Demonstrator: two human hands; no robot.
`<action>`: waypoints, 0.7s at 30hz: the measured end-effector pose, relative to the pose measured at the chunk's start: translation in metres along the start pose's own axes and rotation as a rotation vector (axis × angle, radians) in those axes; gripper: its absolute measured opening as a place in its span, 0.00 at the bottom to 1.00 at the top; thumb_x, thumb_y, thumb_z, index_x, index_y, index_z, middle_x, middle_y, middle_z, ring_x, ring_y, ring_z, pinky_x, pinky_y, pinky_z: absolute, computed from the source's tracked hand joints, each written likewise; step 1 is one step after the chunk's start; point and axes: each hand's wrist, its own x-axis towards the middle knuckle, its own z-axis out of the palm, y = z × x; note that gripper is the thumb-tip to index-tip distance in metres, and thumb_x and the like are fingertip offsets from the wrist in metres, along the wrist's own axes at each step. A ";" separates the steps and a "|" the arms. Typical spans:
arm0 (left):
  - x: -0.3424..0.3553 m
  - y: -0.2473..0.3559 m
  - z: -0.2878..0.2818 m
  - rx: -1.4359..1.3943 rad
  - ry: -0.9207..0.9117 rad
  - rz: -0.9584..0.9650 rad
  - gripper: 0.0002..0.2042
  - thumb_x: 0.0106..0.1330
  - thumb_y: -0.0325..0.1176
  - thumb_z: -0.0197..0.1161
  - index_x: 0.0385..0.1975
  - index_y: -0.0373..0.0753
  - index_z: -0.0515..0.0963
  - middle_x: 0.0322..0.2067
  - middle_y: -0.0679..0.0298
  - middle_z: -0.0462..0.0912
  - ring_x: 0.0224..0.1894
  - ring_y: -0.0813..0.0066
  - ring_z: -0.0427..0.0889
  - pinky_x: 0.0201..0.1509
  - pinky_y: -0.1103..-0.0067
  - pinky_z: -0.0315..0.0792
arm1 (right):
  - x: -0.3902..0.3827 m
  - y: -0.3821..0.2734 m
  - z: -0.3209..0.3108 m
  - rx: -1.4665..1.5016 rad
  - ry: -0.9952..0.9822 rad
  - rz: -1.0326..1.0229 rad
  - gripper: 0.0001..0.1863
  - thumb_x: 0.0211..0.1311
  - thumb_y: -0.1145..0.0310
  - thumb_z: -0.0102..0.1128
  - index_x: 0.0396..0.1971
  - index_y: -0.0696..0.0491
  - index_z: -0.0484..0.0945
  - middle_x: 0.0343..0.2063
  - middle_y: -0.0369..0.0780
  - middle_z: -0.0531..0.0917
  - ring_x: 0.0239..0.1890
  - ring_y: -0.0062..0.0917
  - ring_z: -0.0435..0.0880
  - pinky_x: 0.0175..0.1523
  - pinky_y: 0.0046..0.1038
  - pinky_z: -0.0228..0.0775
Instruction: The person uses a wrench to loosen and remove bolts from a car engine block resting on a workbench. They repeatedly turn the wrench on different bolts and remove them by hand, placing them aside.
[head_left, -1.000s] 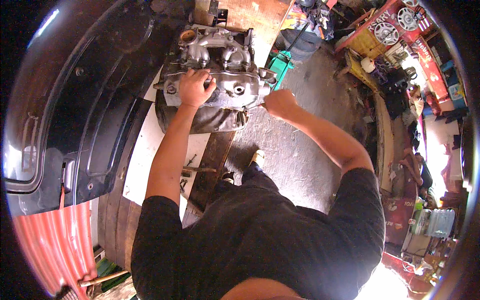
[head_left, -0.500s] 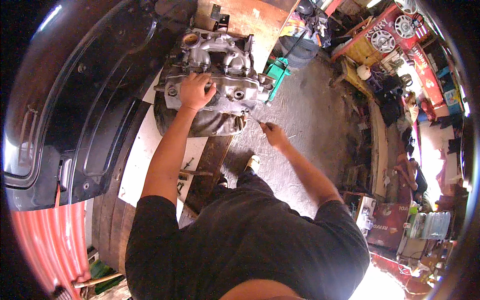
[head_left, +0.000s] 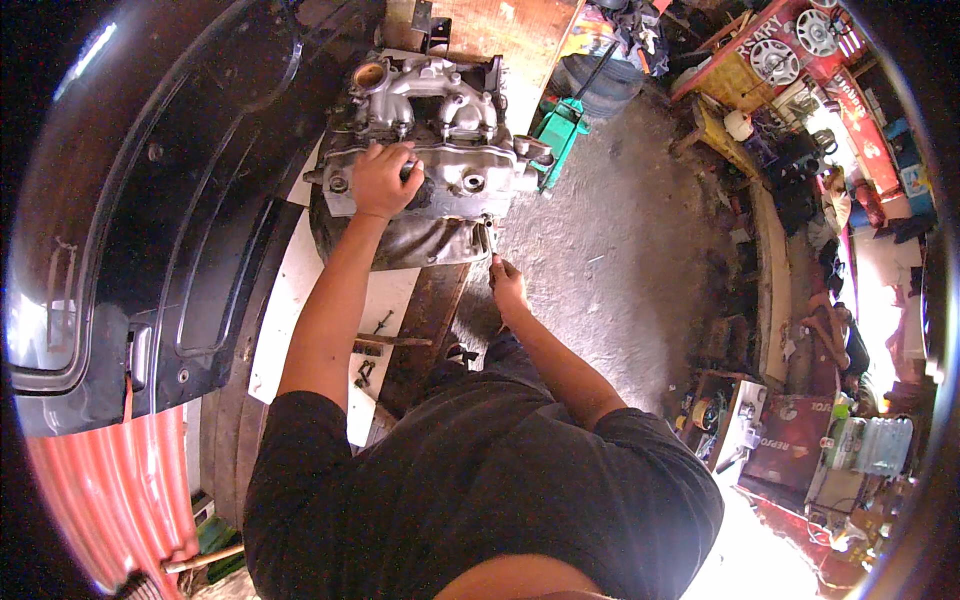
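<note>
A grey metal engine (head_left: 440, 205) lies on the bench in front of me, its intake manifold (head_left: 430, 85) on the far side. My left hand (head_left: 384, 182) presses on the top cover with bent fingers, gripping the engine beside a dark round part. At the near right corner, my right hand (head_left: 508, 287) is closed around a thin metal wrench (head_left: 493, 246). The wrench points away from me, its far end at a small fitting on the engine's corner. Exactly how that end sits on the fitting is too small to tell.
A dark vehicle panel (head_left: 190, 200) stands close on the left. Bolts (head_left: 366, 374) and a wooden-looking stick (head_left: 395, 340) lie on the bench near my left forearm. Beyond the engine are a green jack (head_left: 560, 135) and a tyre (head_left: 600, 85). Cluttered shelves line the right side.
My right hand has moved left and slightly nearer to me, swinging the wrench from slanted to nearly straight ahead. My left hand stays on the engine, its fingers slightly more bent.
</note>
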 end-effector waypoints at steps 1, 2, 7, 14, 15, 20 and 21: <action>0.000 0.000 0.001 -0.002 0.002 -0.002 0.08 0.52 0.39 0.61 0.22 0.43 0.76 0.37 0.70 0.83 0.32 0.69 0.76 0.37 0.72 0.68 | 0.001 0.002 0.002 -0.012 0.012 -0.006 0.20 0.66 0.51 0.50 0.25 0.53 0.74 0.14 0.27 0.65 0.16 0.13 0.59 0.21 0.20 0.52; -0.001 -0.001 0.002 -0.003 0.004 -0.004 0.07 0.52 0.39 0.60 0.22 0.43 0.76 0.37 0.70 0.83 0.32 0.69 0.76 0.37 0.72 0.68 | 0.002 0.004 0.003 -0.024 0.023 -0.013 0.21 0.67 0.50 0.50 0.25 0.53 0.74 0.14 0.27 0.65 0.16 0.13 0.60 0.22 0.21 0.52; 0.000 0.002 -0.001 0.004 0.002 -0.009 0.07 0.52 0.39 0.60 0.22 0.43 0.76 0.37 0.70 0.83 0.32 0.69 0.76 0.37 0.72 0.68 | -0.002 -0.001 0.008 -0.094 0.070 -0.083 0.22 0.66 0.50 0.50 0.31 0.58 0.76 0.15 0.29 0.67 0.19 0.16 0.61 0.24 0.24 0.55; -0.003 0.003 -0.002 0.014 -0.013 -0.035 0.08 0.52 0.40 0.61 0.23 0.43 0.77 0.37 0.71 0.83 0.34 0.69 0.76 0.38 0.72 0.68 | 0.018 -0.054 -0.048 -0.990 0.101 -0.294 0.24 0.63 0.42 0.45 0.34 0.49 0.78 0.28 0.48 0.82 0.34 0.48 0.80 0.36 0.44 0.70; -0.003 0.001 -0.002 0.023 -0.017 -0.034 0.09 0.52 0.40 0.61 0.23 0.43 0.77 0.37 0.71 0.83 0.34 0.69 0.76 0.38 0.72 0.69 | 0.020 -0.081 -0.061 -1.113 0.022 -0.381 0.24 0.62 0.41 0.45 0.34 0.47 0.79 0.28 0.46 0.82 0.33 0.45 0.81 0.36 0.43 0.71; -0.001 0.000 0.004 0.026 -0.009 -0.008 0.09 0.52 0.41 0.62 0.23 0.43 0.77 0.37 0.71 0.83 0.33 0.69 0.76 0.37 0.73 0.69 | 0.033 -0.186 -0.082 -1.658 -0.196 -0.849 0.24 0.62 0.45 0.45 0.25 0.50 0.80 0.21 0.41 0.82 0.27 0.37 0.83 0.31 0.39 0.74; -0.002 0.000 0.004 0.021 -0.004 -0.015 0.08 0.52 0.40 0.62 0.23 0.43 0.77 0.37 0.71 0.83 0.33 0.69 0.76 0.37 0.73 0.69 | 0.030 -0.206 -0.073 -1.751 -0.231 -0.902 0.21 0.61 0.49 0.50 0.22 0.51 0.80 0.19 0.41 0.82 0.25 0.36 0.83 0.29 0.39 0.74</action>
